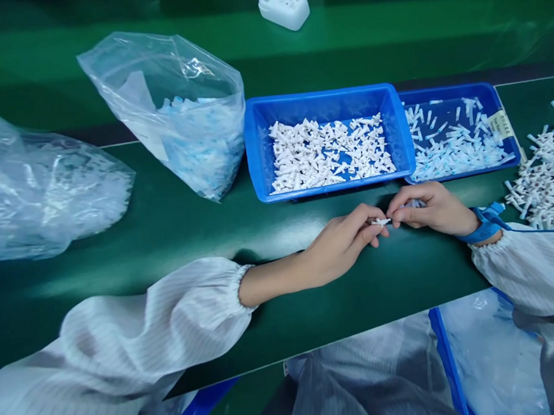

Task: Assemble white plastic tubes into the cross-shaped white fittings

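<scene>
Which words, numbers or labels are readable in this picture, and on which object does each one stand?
No text can be read.
Small label on the rim of the right blue tray: dark print, too small and blurred to read.
White plastic device at the top: no legible marking.
Clear bags, left blue tray, blue wrist strap: no writing visible.

A small pale label (501,125) sits on the right rim of the right-hand blue tray (503,108), toward the worktop's right edge. It carries dark print, too small and blurred to read. No other writing shows.
</scene>
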